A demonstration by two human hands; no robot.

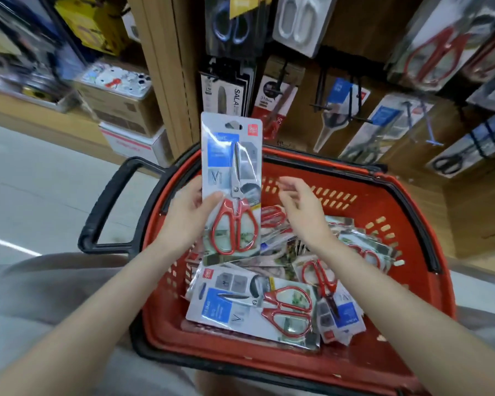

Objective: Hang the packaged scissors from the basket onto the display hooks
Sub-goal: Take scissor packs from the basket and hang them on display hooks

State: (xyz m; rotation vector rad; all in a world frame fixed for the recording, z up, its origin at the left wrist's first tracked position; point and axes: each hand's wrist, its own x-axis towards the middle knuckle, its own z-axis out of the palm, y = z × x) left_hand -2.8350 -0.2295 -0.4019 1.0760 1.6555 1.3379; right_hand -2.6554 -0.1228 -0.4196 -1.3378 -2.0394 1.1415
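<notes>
This is a shop aisle. Beyond the left hand [189, 215] and right hand [303, 212], a wooden display wall [352, 30] carries black hooks [323, 107] hung with carded scissors [440, 50]. Beneath both hands sits a red shopping basket [340, 178] heaped with identical packs [255, 307]. The packaged scissors [230, 167] pinched in the left hand have a hang-hole. Up and left of it, cardboard cartons [120, 110] are stacked on the floor [40, 181].

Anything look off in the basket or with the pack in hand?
Nothing damaged. The held pack is upright in the left hand. The loose packs in the red basket lie jumbled, overlapping at mixed angles; none looks torn.
</notes>
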